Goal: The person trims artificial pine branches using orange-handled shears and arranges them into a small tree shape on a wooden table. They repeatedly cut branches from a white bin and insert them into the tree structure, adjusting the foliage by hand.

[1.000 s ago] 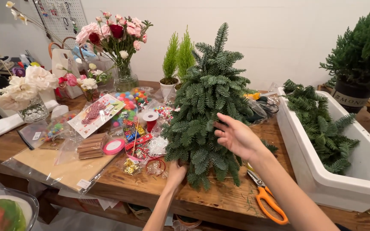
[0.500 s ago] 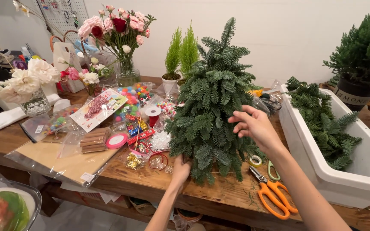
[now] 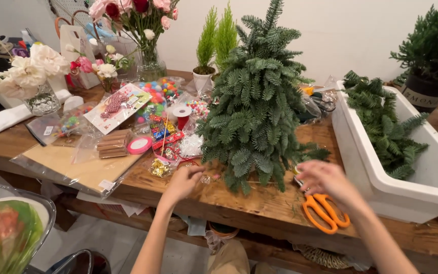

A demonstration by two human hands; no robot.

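Showing bright, even indoor light from above; casting soft shadows under small fir tree (image 3: 257,101). Blurring right hand (image 3: 325,180) with motion. Bending wooden table (image 3: 239,205) edge, wide-angle style. Defocusing green bowl (image 3: 6,236) at corner.

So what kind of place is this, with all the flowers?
Probably a flower or craft workshop: a wooden worktable holds a small evergreen tree, vases of flowers, packets of bright decorations and orange-handled scissors.
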